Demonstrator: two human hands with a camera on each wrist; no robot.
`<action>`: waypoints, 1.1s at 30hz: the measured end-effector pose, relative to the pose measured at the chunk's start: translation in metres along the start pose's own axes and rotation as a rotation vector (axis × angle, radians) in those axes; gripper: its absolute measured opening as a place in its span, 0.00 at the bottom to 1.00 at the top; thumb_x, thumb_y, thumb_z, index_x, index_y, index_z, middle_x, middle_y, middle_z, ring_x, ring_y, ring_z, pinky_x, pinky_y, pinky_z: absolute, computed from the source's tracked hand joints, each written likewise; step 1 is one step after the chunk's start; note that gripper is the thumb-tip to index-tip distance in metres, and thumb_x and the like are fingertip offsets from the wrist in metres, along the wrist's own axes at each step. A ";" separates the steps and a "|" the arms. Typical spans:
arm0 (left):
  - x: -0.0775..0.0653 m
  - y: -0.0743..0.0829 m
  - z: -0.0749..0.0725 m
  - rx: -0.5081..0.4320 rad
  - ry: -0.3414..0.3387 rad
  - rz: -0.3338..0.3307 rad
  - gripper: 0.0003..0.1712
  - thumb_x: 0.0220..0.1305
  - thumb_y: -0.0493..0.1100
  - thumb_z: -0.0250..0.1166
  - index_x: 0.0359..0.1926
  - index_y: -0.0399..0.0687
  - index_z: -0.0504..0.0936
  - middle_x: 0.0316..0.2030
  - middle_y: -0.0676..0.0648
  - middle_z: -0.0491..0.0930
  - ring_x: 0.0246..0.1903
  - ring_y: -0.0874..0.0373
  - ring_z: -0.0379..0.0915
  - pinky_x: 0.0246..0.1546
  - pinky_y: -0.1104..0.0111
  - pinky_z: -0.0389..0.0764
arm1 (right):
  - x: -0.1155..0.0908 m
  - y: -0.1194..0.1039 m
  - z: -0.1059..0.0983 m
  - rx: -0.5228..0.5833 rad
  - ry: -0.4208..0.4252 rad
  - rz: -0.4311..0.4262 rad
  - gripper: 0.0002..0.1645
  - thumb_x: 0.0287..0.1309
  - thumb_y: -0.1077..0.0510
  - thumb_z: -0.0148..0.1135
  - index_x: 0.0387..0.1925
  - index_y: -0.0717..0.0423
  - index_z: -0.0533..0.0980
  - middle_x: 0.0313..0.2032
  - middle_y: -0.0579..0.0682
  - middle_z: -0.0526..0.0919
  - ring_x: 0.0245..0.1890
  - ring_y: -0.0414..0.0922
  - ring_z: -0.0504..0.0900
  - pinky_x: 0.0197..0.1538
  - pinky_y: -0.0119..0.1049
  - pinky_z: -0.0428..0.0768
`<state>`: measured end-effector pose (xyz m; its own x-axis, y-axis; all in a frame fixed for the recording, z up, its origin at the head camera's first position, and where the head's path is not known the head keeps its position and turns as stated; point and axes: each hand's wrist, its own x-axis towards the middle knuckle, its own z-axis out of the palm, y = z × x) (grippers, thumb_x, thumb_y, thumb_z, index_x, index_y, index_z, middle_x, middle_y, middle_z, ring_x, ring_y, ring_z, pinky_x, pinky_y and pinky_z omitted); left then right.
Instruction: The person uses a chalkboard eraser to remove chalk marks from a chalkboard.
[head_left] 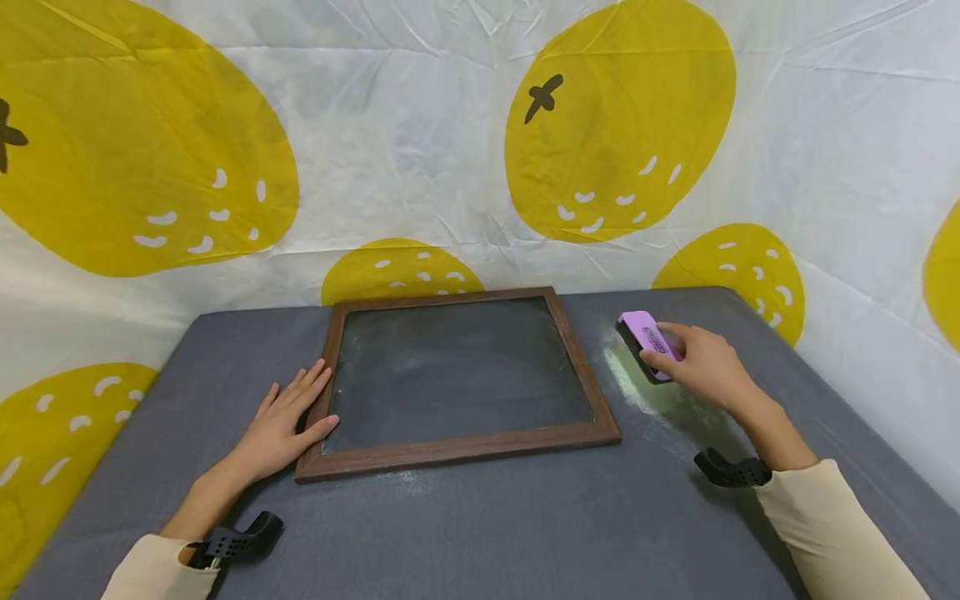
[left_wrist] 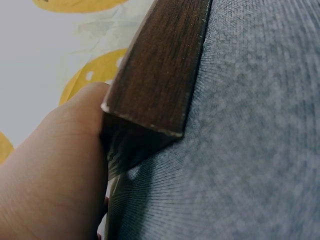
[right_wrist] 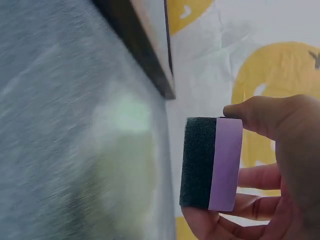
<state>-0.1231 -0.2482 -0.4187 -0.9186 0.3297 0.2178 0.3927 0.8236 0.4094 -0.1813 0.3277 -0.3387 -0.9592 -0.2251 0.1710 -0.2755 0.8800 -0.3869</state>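
A small chalkboard [head_left: 457, 375] in a brown wooden frame [head_left: 480, 444] lies on the grey-covered table. My left hand [head_left: 281, 421] rests on the frame's left side with fingers spread and fairly straight, the thumb reaching over the inner edge. In the left wrist view, part of that hand [left_wrist: 55, 170] is against a corner of the wooden frame [left_wrist: 157, 75]. To the right of the board, my right hand [head_left: 708, 362] pinches a chalkboard eraser [head_left: 647, 332] between thumb and fingers. The eraser [right_wrist: 226, 165] has a purple back and dark felt, which appears raised off the table in the right wrist view.
Pale chalk dust [head_left: 630, 379] marks the table cloth under the eraser, and a fainter smudge [head_left: 401, 479] lies at the board's front edge. A white curtain with yellow fruit prints [head_left: 405, 150] hangs behind the table and along both sides.
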 end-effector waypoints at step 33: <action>-0.006 0.000 0.001 -0.010 0.073 0.010 0.43 0.67 0.55 0.60 0.75 0.45 0.52 0.73 0.40 0.46 0.70 0.34 0.41 0.60 0.33 0.34 | -0.005 -0.004 0.026 -0.187 -0.104 0.088 0.50 0.63 0.31 0.49 0.66 0.70 0.60 0.53 0.75 0.68 0.43 0.67 0.73 0.31 0.61 0.73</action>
<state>-0.1177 -0.2499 -0.4216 -0.9089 0.3033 0.2861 0.4029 0.8156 0.4153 -0.1767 0.3144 -0.3617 -0.9831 -0.1775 0.0455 -0.1832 0.9581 -0.2201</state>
